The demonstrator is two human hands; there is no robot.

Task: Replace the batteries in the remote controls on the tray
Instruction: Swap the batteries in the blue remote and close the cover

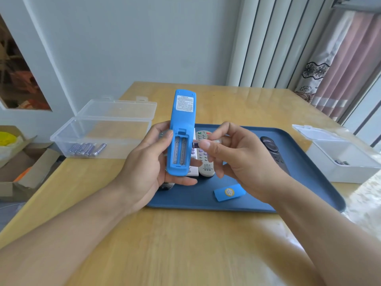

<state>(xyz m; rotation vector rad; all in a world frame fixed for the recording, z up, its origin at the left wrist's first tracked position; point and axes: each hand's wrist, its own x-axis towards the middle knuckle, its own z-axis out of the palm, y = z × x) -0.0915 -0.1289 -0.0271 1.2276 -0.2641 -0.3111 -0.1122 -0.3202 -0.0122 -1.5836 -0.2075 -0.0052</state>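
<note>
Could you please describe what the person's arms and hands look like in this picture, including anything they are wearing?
Both forearms are bare right to the picture's lower edge: no sleeves show. The left hand and the right hand wear no gloves. No rings, watch or bracelets are visible on the fingers or wrists. The visible fingernails are short and unpainted. No markings or tattoos show.

a home room: a wooden table [185,234] under the hands, floral curtains [329,69] beyond the right hand, open cardboard boxes [18,162] on the floor past the left.
</note>
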